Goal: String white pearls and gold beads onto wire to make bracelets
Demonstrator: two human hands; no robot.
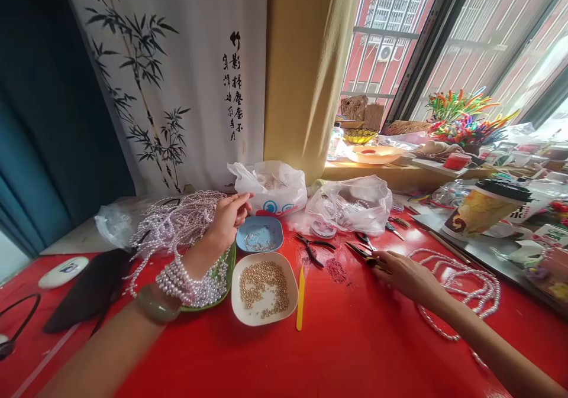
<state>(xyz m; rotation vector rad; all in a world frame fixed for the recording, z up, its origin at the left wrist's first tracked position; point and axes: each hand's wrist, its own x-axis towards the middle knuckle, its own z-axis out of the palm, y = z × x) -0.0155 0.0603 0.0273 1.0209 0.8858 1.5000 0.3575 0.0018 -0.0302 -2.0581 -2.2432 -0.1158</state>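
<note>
My left hand (229, 217) is raised over the table, thumb and fingertips pinched together; whatever is between them is too small to make out. It hovers above the left edge of a blue dish (260, 233) with small metal pins. A green bangle (157, 304) and several strands of pearly beads circle that wrist. On the right, my right hand (399, 271) is closed around a pair of pliers (358, 251), jaws pointing left. Below the blue dish stands a cream dish (290, 312) of gold beads. Black-handled pliers (313, 250) lie between the dishes and my right hand.
Bundled bead strands (173, 220) spill over a green tray (233, 268) at left. A yellow stick (300, 297) lies beside the cream dish. Plastic bags (355, 203) stand behind. Looped bead strands (479, 285) and a paper cup (481, 212) are at right.
</note>
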